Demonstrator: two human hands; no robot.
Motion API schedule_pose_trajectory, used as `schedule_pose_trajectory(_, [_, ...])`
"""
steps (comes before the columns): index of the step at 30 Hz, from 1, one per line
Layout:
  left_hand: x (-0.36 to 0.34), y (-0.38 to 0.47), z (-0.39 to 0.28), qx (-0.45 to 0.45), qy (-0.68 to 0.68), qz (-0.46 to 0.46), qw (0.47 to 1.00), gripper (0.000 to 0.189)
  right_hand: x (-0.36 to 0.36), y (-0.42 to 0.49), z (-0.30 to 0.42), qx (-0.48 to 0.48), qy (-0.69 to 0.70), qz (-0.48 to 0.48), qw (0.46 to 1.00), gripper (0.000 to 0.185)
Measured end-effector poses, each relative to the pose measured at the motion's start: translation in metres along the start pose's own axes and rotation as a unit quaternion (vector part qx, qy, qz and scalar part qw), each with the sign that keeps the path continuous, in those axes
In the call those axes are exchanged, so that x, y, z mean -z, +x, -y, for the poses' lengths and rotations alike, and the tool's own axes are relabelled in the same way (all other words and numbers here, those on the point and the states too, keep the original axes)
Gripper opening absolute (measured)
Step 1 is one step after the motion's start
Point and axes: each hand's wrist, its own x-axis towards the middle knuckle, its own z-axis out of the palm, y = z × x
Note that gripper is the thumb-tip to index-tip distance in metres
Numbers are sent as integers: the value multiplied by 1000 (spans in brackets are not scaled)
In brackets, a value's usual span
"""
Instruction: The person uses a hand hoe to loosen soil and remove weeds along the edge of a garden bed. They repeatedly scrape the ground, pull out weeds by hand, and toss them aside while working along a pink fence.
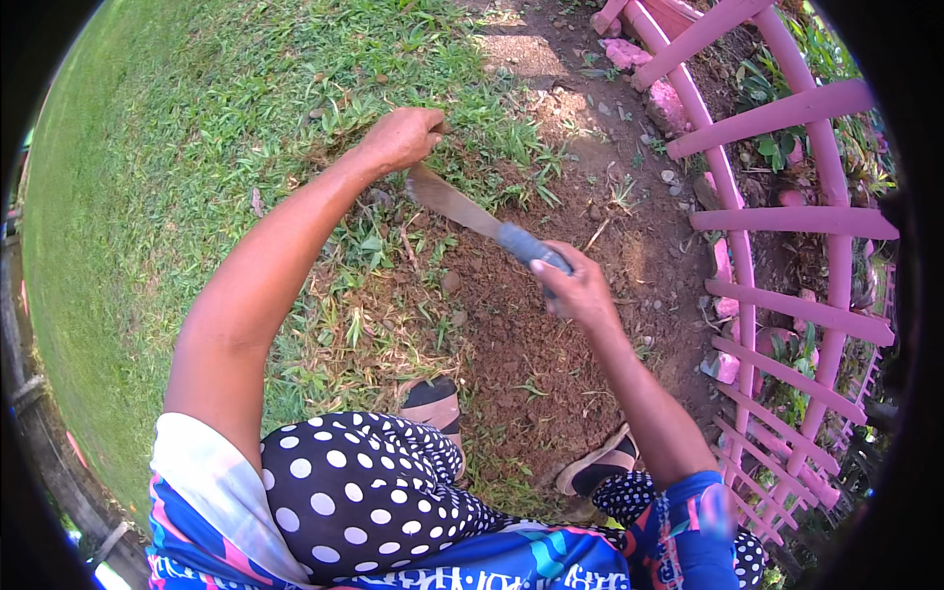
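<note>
My right hand (pixel 575 282) is closed around the dark wrapped handle of a broad-bladed knife (pixel 457 206). Its blade slants up and left, and the tip is just below my left hand (pixel 405 139). The fingers of that left hand are bent down at the grass (pixel 509 147), and whether they pinch any blades cannot be told. Loose brown soil (pixel 516 324) with small stones and scattered grass tufts lies below the knife, between my feet.
A pink picket fence (pixel 726 177) curves along the right side, with pink-painted rocks (pixel 667 107) at its base. My two sandaled feet (pixel 435 405) flank the bare soil. Lawn (pixel 110 243) spreads to the left, with a dark border at the far left edge.
</note>
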Motion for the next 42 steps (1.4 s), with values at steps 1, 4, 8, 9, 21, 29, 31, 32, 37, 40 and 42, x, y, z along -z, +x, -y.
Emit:
schedule_pose_trajectory(1, [-1, 2, 0, -20, -25, 15, 999, 19, 28, -14, -3, -30, 25, -14, 999, 50])
schedule_pose_trajectory(4, [-16, 3, -15, -71, -41, 119, 989, 22, 103, -49, -2, -111, 128, -44, 985, 45])
schedule_pose_trajectory(8, [-57, -31, -52, -97, 120, 230, 961, 40, 141, -67, -20, -166, 70, -74, 981, 43])
schedule_pose_trajectory(9, [-63, -36, -56, -119, 175, 217, 953, 38, 145, -68, -29, -134, 77, -41, 987, 43])
schedule_pose_trajectory(21, [-70, -23, -19, 37, 49, 230, 971, 32, 128, -71, 41, -166, 72, 24, 983, 45])
schedule_pose_trajectory(29, [-67, -19, -21, 86, 87, 248, 961, 30, 18, -21, -45, -26, -94, -61, 993, 47])
schedule_pose_trajectory(31, [-66, -18, -21, 91, 76, 255, 960, 30, 45, -35, -47, 26, -37, -31, 998, 46])
schedule_pose_trajectory(32, [-65, -18, -21, 93, 78, 252, 960, 30, 64, -39, -38, 36, -12, -11, 999, 48])
schedule_pose_trajectory(37, [-67, -21, -24, 101, 75, 254, 959, 30, 130, -74, 24, -143, 26, -37, 989, 46])
schedule_pose_trajectory(40, [-66, -20, -26, 88, 86, 250, 960, 30, 98, -58, 26, -132, 52, 11, 990, 45])
schedule_pose_trajectory(42, [-59, -18, -24, 75, 79, 254, 961, 30, 52, -32, 5, -133, 23, 6, 991, 45])
